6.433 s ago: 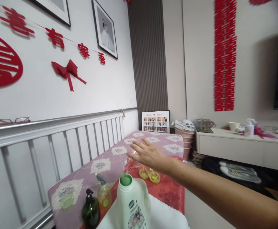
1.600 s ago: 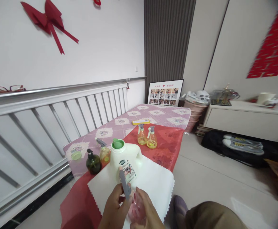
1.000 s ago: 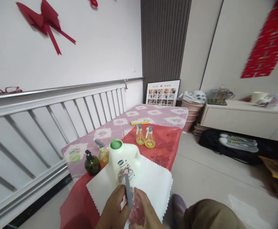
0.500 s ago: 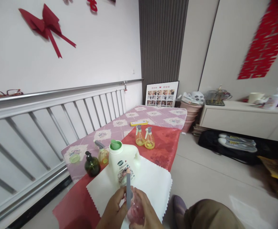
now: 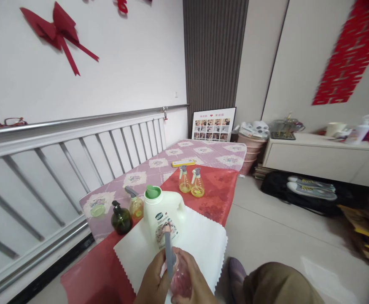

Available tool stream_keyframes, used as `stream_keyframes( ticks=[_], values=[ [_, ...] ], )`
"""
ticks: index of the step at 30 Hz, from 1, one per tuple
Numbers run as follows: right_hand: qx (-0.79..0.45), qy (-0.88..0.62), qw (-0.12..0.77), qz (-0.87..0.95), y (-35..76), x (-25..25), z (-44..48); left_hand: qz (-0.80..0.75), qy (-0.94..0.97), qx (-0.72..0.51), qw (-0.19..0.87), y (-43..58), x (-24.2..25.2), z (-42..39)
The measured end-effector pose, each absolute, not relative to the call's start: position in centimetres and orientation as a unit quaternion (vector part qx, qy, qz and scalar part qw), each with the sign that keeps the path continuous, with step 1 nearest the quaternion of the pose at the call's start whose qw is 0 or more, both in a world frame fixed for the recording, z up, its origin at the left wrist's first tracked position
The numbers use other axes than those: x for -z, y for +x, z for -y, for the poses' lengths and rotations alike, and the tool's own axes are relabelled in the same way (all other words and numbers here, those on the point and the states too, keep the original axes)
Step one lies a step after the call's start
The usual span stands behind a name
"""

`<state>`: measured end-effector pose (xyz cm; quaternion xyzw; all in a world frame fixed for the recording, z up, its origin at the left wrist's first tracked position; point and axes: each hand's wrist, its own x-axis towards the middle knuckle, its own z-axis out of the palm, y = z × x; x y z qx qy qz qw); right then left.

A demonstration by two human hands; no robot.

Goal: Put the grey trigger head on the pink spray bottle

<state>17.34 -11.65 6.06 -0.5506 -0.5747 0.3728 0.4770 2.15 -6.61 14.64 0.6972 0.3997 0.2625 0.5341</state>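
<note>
A clear pink spray bottle [image 5: 181, 280] with a grey trigger head is held low over the white scalloped mat. My right hand [image 5: 194, 276] wraps round its body from the right. At its neck and grey head, my left hand [image 5: 154, 276] grips from the left. Just beyond stands a large pale green jug [image 5: 163, 211] with a green spout and a floral label. Left of the jug are a dark green pump bottle [image 5: 121, 219] and a spray bottle with yellowish liquid [image 5: 136, 207].
Two yellow spray bottles [image 5: 197, 185] stand on the red cloth [image 5: 216, 198]. Behind them lies a yellow-edged packet [image 5: 183, 163]. A green lid [image 5: 97, 210] rests on the patterned tablecloth. White railings [image 5: 102, 156] border the left; a low cabinet [image 5: 317, 156] stands right.
The grey trigger head has tilted slightly to the left in my hands. The whole view has shifted a little. Both hands keep their hold on the pink bottle.
</note>
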Motion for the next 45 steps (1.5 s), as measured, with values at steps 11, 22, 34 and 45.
stream_keyframes(
  ticks=[11, 22, 34, 45],
  values=[
    [-0.372, -0.553, 0.472, 0.577, 17.3, -6.5, 11.7, -0.41, 0.679, -0.289, 0.536, 2.1, -13.1, 6.9],
    [-0.338, -0.566, 0.483, 0.576, 17.2, -4.4, 11.7, -0.518, 0.583, -0.412, 0.471, 4.8, -13.5, 8.5],
    [-0.354, -0.574, 0.476, 0.564, 17.3, -4.4, 11.6, -0.415, 0.666, -0.375, 0.494, 3.5, -14.2, 7.7],
    [-0.352, -0.555, 0.479, 0.581, 17.4, -5.0, 11.6, -0.405, 0.671, -0.35, 0.513, 3.0, -13.8, 7.0]
  ],
)
